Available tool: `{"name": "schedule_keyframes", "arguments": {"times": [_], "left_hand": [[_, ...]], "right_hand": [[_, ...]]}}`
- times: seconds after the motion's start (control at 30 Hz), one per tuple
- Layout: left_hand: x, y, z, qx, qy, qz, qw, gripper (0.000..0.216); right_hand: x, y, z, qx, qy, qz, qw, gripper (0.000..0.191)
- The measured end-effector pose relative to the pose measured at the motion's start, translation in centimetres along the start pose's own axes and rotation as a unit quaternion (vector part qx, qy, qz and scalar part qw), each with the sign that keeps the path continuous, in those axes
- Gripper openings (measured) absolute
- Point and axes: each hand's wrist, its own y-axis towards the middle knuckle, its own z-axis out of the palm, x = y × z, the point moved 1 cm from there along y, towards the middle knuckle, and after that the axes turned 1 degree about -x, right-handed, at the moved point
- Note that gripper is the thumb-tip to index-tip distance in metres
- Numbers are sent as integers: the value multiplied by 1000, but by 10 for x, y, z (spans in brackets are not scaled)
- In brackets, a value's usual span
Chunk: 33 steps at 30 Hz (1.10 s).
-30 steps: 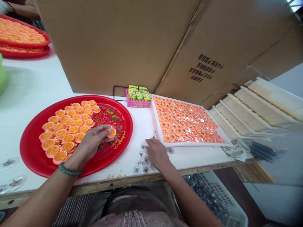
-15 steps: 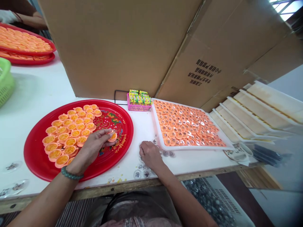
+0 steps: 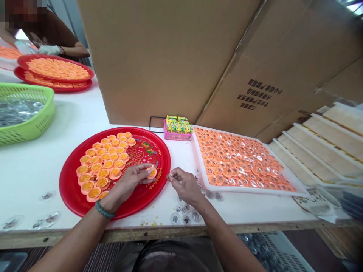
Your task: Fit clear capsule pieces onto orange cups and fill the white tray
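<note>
My left hand (image 3: 133, 183), with a green bead bracelet on the wrist, pinches a small round orange plastic cup (image 3: 152, 173) with yellow inside. It is over the right part of a red round tray (image 3: 69, 189). Several similar orange cups (image 3: 108, 164) lie on that tray's left side. My right hand (image 3: 185, 185) is closed just right of the tray's rim, with a small clear disc (image 3: 170, 176) between thumb and fingers. Below it, clear discs with dark printed figures (image 3: 186, 218) lie scattered on the white table.
A white tray (image 3: 202, 166) full of orange pieces under clear covers stands to the right, before stacked white trays (image 3: 317, 151). Behind are a pink basket (image 3: 178, 136) of yellow packets and a cardboard wall (image 3: 170, 60). At left are a green basket (image 3: 48, 109) and a gloved co-worker's hand (image 3: 49, 50).
My right hand has lifted off the discs on the table and come up towards the left hand, a small clear disc in its fingers. The view has swung left.
</note>
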Motion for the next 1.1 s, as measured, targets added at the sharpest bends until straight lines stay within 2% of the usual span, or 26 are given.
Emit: {"name": "schedule_keyframes", "arguments": {"times": [0.1, 0.2, 0.33, 0.47, 0.57, 0.67, 0.77, 0.9, 1.0, 1.1], "left_hand": [[0, -1, 1, -6, 4, 8, 1000, 40], [-1, -2, 3, 14, 6, 18, 1000, 42], [-2, -4, 5, 46, 6, 17, 999, 48], [-2, -3, 5, 51, 14, 10, 999, 52], [0, -2, 3, 55, 22, 14, 998, 52], [1, -2, 3, 77, 35, 21, 996, 48], [0, -4, 4, 92, 59, 26, 994, 43], [-4, -6, 6, 79, 41, 16, 996, 44], [-4, -4, 7, 50, 4, 13, 999, 46], [-4, -2, 6, 47, 2, 28, 998, 44]], "right_hand": [[9, 12, 1, 33, 38, -4, 999, 14], [11, 25, 2, 69, 89, -10, 994, 18], [8, 38, 9, 106, 184, 36, 976, 17], [7, 43, 16, 81, 259, 71, 960, 16], [10, 43, 17, 56, 272, 72, 958, 11], [12, 44, 17, 50, 267, 70, 960, 7], [12, 45, 18, 27, 220, 43, 974, 8], [11, 39, 22, -23, 167, -9, 986, 10], [14, 29, 24, -52, 124, -45, 990, 18], [19, 21, 28, -56, 40, -95, 993, 36]]}}
